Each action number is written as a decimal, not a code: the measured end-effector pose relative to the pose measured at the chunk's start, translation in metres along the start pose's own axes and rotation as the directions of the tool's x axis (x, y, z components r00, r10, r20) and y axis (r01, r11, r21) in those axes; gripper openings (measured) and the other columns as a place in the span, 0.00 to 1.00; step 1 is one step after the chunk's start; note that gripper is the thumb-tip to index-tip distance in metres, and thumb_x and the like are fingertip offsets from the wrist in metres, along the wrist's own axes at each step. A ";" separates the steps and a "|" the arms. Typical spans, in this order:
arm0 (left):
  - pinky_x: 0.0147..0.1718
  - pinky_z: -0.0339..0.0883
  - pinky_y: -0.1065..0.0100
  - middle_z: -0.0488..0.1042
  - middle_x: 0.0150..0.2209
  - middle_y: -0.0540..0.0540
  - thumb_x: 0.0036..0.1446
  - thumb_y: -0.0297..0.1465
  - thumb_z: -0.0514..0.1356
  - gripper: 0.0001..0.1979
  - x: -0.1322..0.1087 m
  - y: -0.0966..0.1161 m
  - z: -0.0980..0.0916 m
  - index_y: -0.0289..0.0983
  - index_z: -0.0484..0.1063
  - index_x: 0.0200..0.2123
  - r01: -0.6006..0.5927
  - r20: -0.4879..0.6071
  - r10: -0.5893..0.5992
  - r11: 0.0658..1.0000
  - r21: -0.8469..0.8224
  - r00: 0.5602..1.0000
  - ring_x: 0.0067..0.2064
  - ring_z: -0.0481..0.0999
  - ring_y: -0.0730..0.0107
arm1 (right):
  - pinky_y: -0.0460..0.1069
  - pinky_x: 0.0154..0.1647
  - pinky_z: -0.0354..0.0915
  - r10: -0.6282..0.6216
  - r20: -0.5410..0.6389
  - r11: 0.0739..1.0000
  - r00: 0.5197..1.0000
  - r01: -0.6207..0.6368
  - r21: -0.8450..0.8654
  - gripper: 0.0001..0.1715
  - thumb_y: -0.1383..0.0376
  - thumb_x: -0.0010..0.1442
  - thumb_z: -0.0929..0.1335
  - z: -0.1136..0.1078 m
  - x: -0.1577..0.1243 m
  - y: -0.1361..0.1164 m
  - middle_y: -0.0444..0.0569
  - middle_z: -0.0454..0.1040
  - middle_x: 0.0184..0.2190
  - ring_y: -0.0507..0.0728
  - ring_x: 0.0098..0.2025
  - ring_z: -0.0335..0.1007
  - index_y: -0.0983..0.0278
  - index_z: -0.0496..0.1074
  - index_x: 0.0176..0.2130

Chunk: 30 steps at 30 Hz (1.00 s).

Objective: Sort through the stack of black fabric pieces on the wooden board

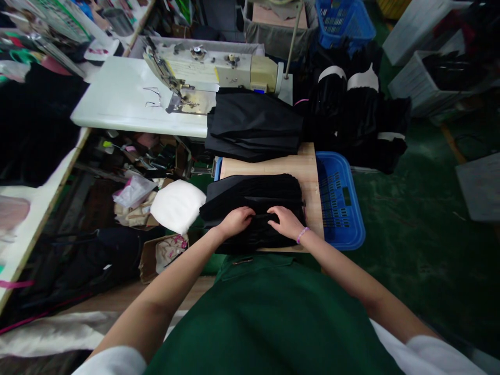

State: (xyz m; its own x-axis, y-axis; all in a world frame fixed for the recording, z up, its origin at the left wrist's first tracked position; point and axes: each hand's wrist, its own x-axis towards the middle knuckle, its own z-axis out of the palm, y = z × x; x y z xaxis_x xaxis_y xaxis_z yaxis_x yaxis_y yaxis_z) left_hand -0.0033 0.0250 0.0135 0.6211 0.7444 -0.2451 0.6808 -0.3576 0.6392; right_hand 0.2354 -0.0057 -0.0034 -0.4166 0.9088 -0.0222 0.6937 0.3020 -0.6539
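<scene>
A stack of folded black fabric lies on a wooden board in front of me. My left hand is on the near part of the stack, fingers curled and pinching the black cloth. To its right, my right hand, with a beaded bracelet at the wrist, grips the same cloth with bent fingers. A small gap separates the two hands. Both sets of fingertips partly sink into the dark folds, so the gripped layer is hard to make out. Farther off, a second pile of black fabric hangs over the sewing table's edge.
The board rests over a blue plastic basket. Beyond it stands a sewing machine on a white table. A white cushion-like item is left of the stack. Black bundles with white bands are at the right.
</scene>
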 end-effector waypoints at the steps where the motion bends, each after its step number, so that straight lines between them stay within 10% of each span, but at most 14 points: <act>1: 0.48 0.68 0.66 0.75 0.41 0.46 0.59 0.23 0.55 0.10 0.001 -0.001 -0.003 0.37 0.74 0.41 -0.006 0.015 0.007 0.999 -0.036 1.000 0.44 0.75 0.64 | 0.53 0.48 0.66 -0.024 -0.002 0.999 1.000 0.024 -0.023 0.10 0.71 0.60 0.69 -0.001 0.001 -0.002 0.50 0.76 0.41 0.58 0.45 0.71 0.63 0.71 0.43; 7: 0.43 0.69 0.62 0.71 0.44 0.41 0.58 0.35 0.64 0.12 -0.001 0.019 -0.009 0.36 0.71 0.44 -0.009 -0.044 0.017 0.985 0.170 0.999 0.44 0.73 0.58 | 0.54 0.45 0.62 -0.113 -0.060 0.987 0.992 0.105 -0.119 0.07 0.66 0.67 0.65 -0.010 0.009 -0.014 0.50 0.76 0.37 0.58 0.41 0.69 0.64 0.74 0.39; 17: 0.47 0.67 0.59 0.73 0.47 0.42 0.65 0.23 0.49 0.13 0.006 0.021 -0.031 0.36 0.68 0.49 -0.124 -0.238 0.211 0.935 0.332 0.948 0.47 0.73 0.59 | 0.58 0.56 0.56 -0.111 -0.324 0.966 0.940 0.025 -0.257 0.11 0.62 0.69 0.64 -0.020 -0.009 -0.032 0.55 0.74 0.44 0.60 0.49 0.66 0.64 0.72 0.44; 25: 0.33 0.65 0.64 0.73 0.39 0.38 0.63 0.33 0.59 0.09 0.050 0.012 -0.040 0.34 0.67 0.43 0.465 -0.390 -0.331 0.823 0.326 0.859 0.41 0.75 0.54 | 0.53 0.42 0.66 -0.154 0.077 0.938 0.985 0.170 -0.301 0.05 0.69 0.61 0.70 0.027 -0.005 -0.014 0.52 0.73 0.42 0.60 0.44 0.66 0.65 0.72 0.40; 30: 0.30 0.62 0.67 0.72 0.33 0.45 0.65 0.34 0.56 0.08 0.031 0.019 -0.022 0.35 0.68 0.39 0.272 -0.225 -0.215 0.927 0.260 0.950 0.33 0.74 0.63 | 0.51 0.43 0.68 -0.158 0.186 0.931 0.970 0.209 -0.300 0.05 0.70 0.64 0.66 0.032 -0.002 0.002 0.52 0.71 0.40 0.58 0.43 0.66 0.66 0.73 0.36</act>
State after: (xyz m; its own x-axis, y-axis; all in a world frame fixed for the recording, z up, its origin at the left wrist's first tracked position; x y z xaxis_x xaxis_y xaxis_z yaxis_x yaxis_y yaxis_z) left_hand 0.0204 0.0535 0.0342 0.3563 0.9113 -0.2066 0.9004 -0.2758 0.3364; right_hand 0.2185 -0.0165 -0.0288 -0.6226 0.7803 -0.0591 0.7350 0.5572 -0.3862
